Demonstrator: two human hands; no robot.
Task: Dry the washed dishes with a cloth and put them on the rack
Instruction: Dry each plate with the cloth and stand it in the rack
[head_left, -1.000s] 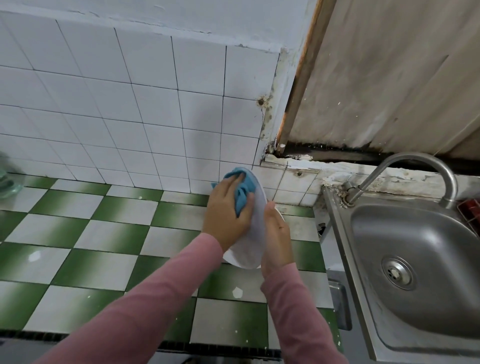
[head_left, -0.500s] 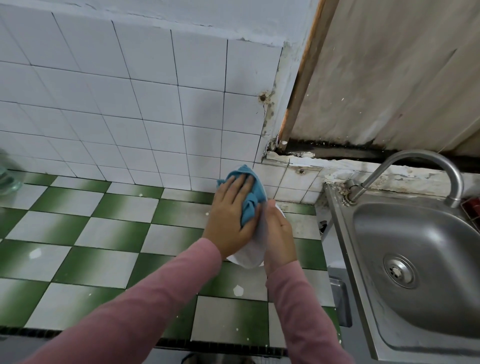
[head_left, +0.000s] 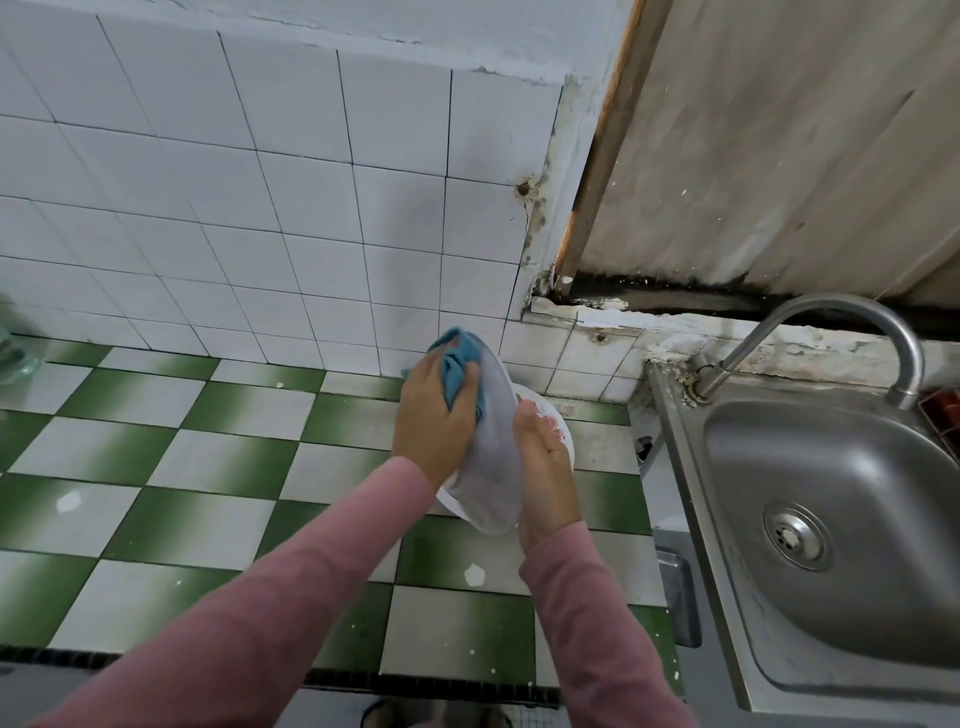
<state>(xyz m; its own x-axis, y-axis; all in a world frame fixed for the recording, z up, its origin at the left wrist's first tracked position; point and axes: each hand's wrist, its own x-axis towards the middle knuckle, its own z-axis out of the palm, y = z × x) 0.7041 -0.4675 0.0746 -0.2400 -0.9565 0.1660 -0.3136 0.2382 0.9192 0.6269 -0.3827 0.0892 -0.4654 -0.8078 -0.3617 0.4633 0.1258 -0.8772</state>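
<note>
A white plate (head_left: 493, 467) stands on edge over the green-and-white tiled counter (head_left: 208, 467), its back turned to the left. My left hand (head_left: 434, 415) presses a bunched blue cloth (head_left: 460, 364) against that back, near the top rim. My right hand (head_left: 545, 462) grips the plate's right side, with the thumb on the rim. A second white plate (head_left: 563, 426) seems to lie behind my right hand, mostly hidden. No rack is in view.
A steel sink (head_left: 831, 519) with a curved tap (head_left: 810, 338) lies to the right of the counter. A white tiled wall (head_left: 260, 208) backs the counter. Something glassy and greenish (head_left: 13, 353) sits at the far left edge.
My left hand has slid the blue cloth upward along the plate toward its top rim. The plate stays on edge in my right hand.
</note>
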